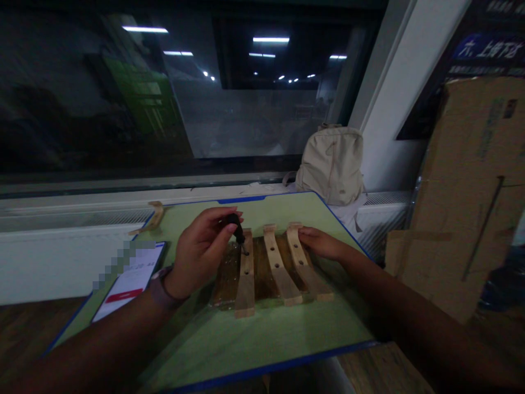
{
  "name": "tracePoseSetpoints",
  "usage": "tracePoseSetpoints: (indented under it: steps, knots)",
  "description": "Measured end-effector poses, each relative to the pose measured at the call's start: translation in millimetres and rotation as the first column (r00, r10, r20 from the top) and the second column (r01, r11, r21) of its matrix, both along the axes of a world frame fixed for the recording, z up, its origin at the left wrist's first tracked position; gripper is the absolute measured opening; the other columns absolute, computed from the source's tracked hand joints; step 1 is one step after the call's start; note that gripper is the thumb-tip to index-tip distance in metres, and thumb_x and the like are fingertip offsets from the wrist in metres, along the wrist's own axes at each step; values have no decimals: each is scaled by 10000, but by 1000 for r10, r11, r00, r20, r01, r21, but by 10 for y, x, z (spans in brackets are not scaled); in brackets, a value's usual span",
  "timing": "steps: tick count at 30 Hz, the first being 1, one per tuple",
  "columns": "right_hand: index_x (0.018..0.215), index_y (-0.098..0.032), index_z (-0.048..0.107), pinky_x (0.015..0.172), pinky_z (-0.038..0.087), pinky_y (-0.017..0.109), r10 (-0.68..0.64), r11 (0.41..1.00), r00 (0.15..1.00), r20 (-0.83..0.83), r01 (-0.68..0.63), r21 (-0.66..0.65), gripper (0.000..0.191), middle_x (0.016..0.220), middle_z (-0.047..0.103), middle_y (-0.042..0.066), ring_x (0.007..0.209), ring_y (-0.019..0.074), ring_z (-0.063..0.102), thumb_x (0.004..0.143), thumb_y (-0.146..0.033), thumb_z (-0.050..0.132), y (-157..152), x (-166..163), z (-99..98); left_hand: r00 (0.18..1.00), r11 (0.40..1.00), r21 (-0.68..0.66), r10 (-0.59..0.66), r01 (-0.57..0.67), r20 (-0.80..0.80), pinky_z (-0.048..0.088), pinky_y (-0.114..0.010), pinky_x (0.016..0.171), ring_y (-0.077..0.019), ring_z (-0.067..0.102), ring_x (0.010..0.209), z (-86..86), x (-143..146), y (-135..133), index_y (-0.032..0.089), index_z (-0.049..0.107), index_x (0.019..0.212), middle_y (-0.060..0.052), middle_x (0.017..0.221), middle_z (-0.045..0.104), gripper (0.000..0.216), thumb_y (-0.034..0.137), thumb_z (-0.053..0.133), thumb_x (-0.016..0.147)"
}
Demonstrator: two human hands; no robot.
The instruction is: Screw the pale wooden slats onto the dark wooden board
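Note:
My left hand (203, 249) is closed round the black handle of a screwdriver (235, 223). The screwdriver's tip points down at the upper hole of the left wooden leg piece (246, 290). Two more curved wooden pieces, a middle one (279, 273) and a right one (305, 268), lie beside it, each with two holes. All three rest across a dark brown board (262, 268) that looks partly wrapped in clear film. My right hand (320, 242) is at the upper end of the right piece, its fingers partly hidden behind it.
The green table (328, 323) has a blue edge. A phone (129, 282) lies at its left, and another curved wooden piece (151, 219) sits at the far left edge. A beige backpack (332, 164) stands beyond the far right corner. Large cardboard (463, 208) leans at right.

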State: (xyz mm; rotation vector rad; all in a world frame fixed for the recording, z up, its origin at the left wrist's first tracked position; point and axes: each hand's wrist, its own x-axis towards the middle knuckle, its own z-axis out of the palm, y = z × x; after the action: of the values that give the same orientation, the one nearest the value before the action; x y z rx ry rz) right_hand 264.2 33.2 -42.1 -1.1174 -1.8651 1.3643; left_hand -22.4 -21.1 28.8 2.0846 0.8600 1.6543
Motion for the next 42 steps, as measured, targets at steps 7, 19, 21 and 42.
tracePoseSetpoints:
  steps: [7,19,21,42]
  knots:
    - [915,-157,663,826,456,326,7,1000,1000,-29,-8,-4,357,963,690,64,890,196,598,855,-496,567,-24,-19,55,998,994,96,-44,49,-55,522,-324,869,-175,610,1006,22,19,-16,211,654,1002,-62,1028,627,138,171,607,879]
    - [855,-167,664,723,446,301,-8,1000,1000,-29,9,12,349,855,669,46,785,178,568,849,-504,572,-6,-11,13,995,995,88,-27,36,-101,526,-357,869,-187,625,1010,5,-13,-26,228,652,1037,-63,1022,663,183,147,548,911]
    - [901,-171,672,760,449,310,-14,1000,999,-36,15,18,341,913,680,54,843,192,579,843,-495,584,-10,-8,23,993,996,71,-44,52,-109,521,-370,897,-192,628,1030,2,-7,-36,222,646,1058,-68,1038,668,192,148,535,918]
    - [883,-168,678,764,448,306,4,1000,999,-51,-4,6,352,896,683,42,823,180,579,834,-503,583,-21,-10,38,996,997,81,2,5,-91,516,-340,882,-179,617,1015,-16,-7,-10,229,594,1184,-70,1077,630,293,130,531,916]
